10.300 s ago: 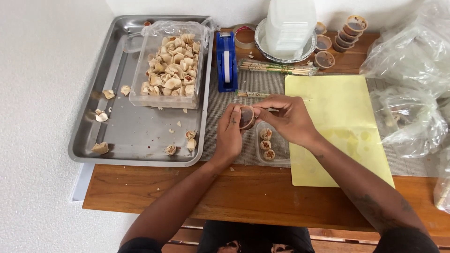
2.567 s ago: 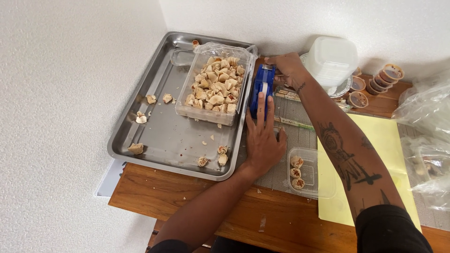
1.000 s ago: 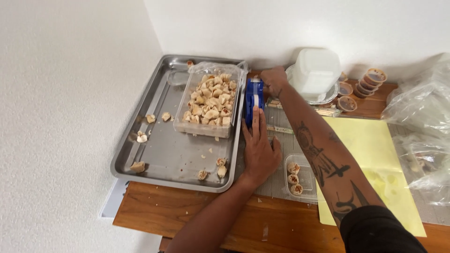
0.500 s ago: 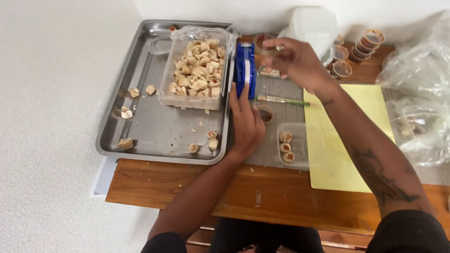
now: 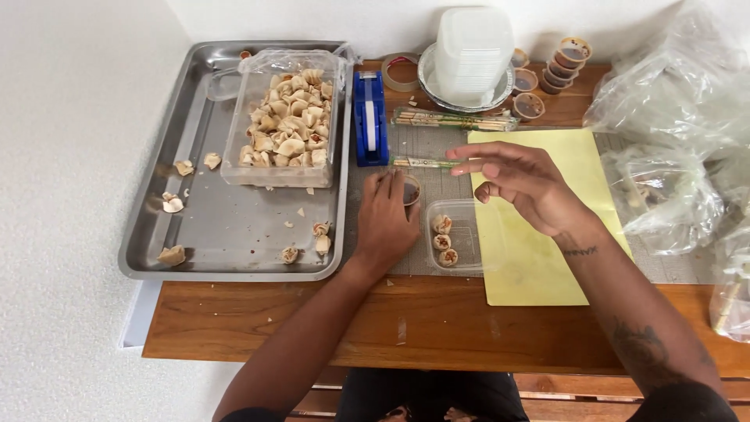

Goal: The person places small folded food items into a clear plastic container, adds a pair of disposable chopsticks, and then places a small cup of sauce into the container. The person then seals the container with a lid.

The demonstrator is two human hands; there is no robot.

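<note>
1. Hands are working over a wooden table [image 5: 312, 328]; the left hand [image 5: 387, 223] is lying flat with its fingers curled around one small sauce cup [image 5: 409, 190], which is sitting just in front of the blue tape holder [image 5: 370, 117]
2. The right hand [image 5: 519, 184] is hanging over the yellow mat [image 5: 539, 266] with its fingers spread wide and nothing in it
3. One small clear box [image 5: 461, 238] is sitting between the two hands, and three little rolls [image 5: 444, 241] are lying in a row inside it
4. One big clear tub [image 5: 287, 121] full of pale pastry shells is resting in the metal tray [image 5: 226, 234], too many to count
5. About eight loose shells are lying on the tray floor around the tub
6. Six more sauce cups [image 5: 551, 74] are standing at the back, beside a stack of white tubs [image 5: 473, 51] on one plate
7. One tape roll [image 5: 402, 72] is lying next to the plate, and two stick packs [image 5: 449, 119] are lying behind the hands
8. Clear bags [image 5: 672, 141] are piling up on the right
</note>
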